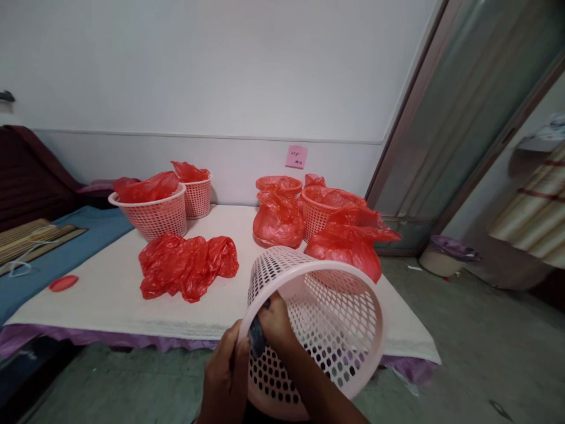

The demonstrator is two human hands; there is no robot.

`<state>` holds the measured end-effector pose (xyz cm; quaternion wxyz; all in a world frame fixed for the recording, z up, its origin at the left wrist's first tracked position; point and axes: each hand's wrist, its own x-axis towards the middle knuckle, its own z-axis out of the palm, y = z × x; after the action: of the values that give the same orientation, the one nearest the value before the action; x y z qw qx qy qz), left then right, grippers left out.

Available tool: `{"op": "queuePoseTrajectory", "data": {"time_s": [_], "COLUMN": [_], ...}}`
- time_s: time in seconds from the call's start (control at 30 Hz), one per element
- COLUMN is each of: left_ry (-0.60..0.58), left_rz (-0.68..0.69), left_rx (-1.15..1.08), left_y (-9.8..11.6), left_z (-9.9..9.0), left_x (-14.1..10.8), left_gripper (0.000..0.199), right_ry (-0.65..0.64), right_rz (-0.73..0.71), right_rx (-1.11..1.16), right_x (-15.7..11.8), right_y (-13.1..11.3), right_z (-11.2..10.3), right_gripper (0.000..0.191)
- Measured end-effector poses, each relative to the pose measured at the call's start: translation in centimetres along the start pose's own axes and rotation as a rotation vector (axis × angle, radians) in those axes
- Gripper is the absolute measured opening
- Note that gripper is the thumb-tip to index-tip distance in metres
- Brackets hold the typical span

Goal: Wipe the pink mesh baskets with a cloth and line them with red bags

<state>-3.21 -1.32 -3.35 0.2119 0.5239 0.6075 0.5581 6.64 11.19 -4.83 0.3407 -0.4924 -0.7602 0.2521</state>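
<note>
Inside the mouth of a pale pink basket [335, 306], I have the right hand [276, 321] closed on a dark rag [256, 337], which sits against the inner wall just beside the rim. Much of the rag is hidden by the fingers. Left hand [226, 368]: gripping the rim on the left side, thumb and fingers about the edge. Basket attitude: tipped over, mouth toward me, at the near edge of the table; I cannot tell whether the table bears any of its weight. Right forearm crosses the lower part of the opening.

Next ring out, on the white cover [110, 303]: a crumpled red bag [189, 268] lies left of the basket, apart from it. Farther left I note a small red disc [64, 283], lying flat. Behind the held basket, two bulging red bags [348, 247] stand in front of more baskets [315, 215] with red plastic about them. At back left, two upright baskets [154, 213] have red plastic rising above their rims.

Outermost: pink note [296, 156] on the white wall, handwriting too small for me to read. On the floor at right, a bin [436, 262] with a purple liner, near a striped curtain [536, 212].
</note>
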Motion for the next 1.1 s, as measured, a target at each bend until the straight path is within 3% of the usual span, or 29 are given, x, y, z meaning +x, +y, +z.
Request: {"op": "queuePoseTrajectory", "data": {"time_s": [0.13, 0.27, 0.4, 0.67, 0.8, 0.93, 1.1], "left_ry": [0.036, 0.01, 0.006, -0.002, 0.019, 0.027, 0.021], "left_rz": [-0.074, 0.011, 0.097, 0.176, 0.24, 0.343, 0.292], "left_rx": [-0.018, 0.028, 0.06, 0.068, 0.147, 0.193, 0.158], "left_y": [0.2, 0.2, 0.0, -0.5, -0.4, 0.0, 0.5], "left_z": [-0.5, -1.0, -1.0, -1.1, -1.5, -1.4, -1.2], "left_x": [0.2, 0.6, 0.7, 2.0, 3.3, 4.6, 5.5], "left_gripper": [0.037, 0.033, 0.03, 0.027, 0.03, 0.034, 0.042], "right_ry": [-0.146, -0.218, -0.198, -0.389, -0.415, -0.383, -0.539], "right_rz": [-0.087, 0.005, 0.113, -0.04, -0.027, 0.042, -0.09], "right_rx": [-0.197, -0.48, -0.676, -0.684, -0.794, -0.909, -0.849], "right_x": [-1.5, -1.0, 0.0, -4.7, -6.1, -7.7, -11.6], "right_y": [0.6, 3.7, 5.2, 0.2, -0.6, -1.1, -2.5], "right_z": [-0.2, -2.0, -4.0, -3.1, -5.9, -8.6, -7.8], "right_gripper": [0.054, 0.026, 0.032, 0.033, 0.022, 0.023, 0.017]}}
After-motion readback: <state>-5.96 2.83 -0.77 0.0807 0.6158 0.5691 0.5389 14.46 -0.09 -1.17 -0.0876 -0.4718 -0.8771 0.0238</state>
